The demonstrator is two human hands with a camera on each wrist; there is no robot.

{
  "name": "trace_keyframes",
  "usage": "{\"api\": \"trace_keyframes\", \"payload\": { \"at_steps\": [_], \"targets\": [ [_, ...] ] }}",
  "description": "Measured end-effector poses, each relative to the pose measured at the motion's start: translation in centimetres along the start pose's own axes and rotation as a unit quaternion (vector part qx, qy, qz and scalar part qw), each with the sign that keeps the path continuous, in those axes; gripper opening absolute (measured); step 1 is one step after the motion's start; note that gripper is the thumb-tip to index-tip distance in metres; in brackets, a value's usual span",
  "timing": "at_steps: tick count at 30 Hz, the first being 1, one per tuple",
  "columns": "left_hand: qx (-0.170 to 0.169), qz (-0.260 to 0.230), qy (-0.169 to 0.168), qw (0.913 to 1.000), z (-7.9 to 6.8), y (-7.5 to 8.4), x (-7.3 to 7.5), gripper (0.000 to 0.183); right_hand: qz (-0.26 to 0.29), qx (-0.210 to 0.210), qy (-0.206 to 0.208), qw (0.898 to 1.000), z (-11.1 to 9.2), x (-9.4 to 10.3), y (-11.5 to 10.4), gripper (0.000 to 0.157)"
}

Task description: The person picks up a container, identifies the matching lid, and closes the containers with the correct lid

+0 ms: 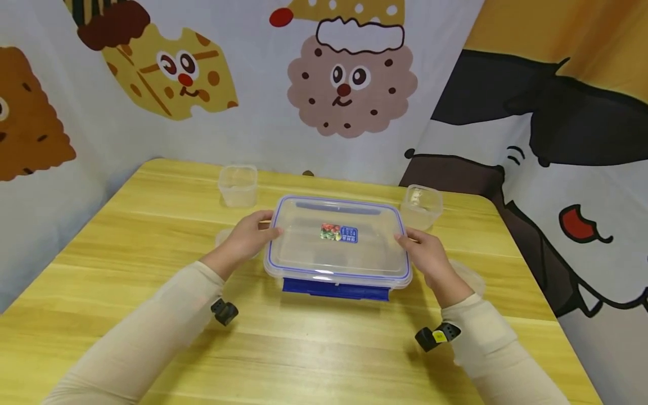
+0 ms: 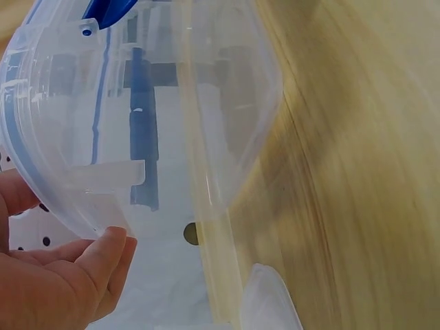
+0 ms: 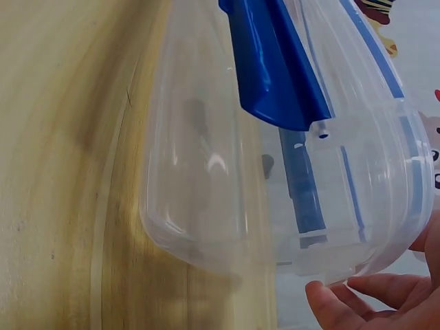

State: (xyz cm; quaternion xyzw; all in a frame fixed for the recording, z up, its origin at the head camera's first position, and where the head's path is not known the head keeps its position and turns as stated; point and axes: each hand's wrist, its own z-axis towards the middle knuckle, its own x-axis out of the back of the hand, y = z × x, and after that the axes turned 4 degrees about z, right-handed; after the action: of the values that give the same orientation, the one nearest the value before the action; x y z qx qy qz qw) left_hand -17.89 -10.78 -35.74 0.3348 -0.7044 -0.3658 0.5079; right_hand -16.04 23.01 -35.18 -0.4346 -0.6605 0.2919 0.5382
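Note:
A large clear plastic food container (image 1: 304,256), its lid edged with a blue line and bearing a fruit sticker (image 1: 338,232), lies between my two hands over the middle of the table. My left hand (image 1: 248,236) grips its left end, thumb over the lid's edge and fingers at the rim. At the opposite end, my right hand (image 1: 429,259) holds the rim the same way. Along the near side a blue latch flap (image 3: 275,75) sticks outward from the wall. Through the see-through walls (image 2: 234,137) another blue strip shows on the far side.
Small clear tubs stand farther back, one at left (image 1: 238,188) and one at right (image 1: 421,208). Beside the right wrist lies a clear piece (image 1: 471,278), partly hidden; another sits behind the left hand. A cartoon-printed curtain (image 1: 263,129) borders the wooden table (image 1: 314,349).

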Motion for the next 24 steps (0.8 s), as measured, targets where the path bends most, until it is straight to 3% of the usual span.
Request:
{"api": "trace_keyframes", "payload": {
  "at_steps": [24],
  "targets": [
    [-0.013, -0.006, 0.006, 0.9999, 0.07, -0.06, 0.04, 0.051, 0.015, -0.002, 0.003, 1.0, -0.21, -0.23, -0.16, 0.055]
  ]
}}
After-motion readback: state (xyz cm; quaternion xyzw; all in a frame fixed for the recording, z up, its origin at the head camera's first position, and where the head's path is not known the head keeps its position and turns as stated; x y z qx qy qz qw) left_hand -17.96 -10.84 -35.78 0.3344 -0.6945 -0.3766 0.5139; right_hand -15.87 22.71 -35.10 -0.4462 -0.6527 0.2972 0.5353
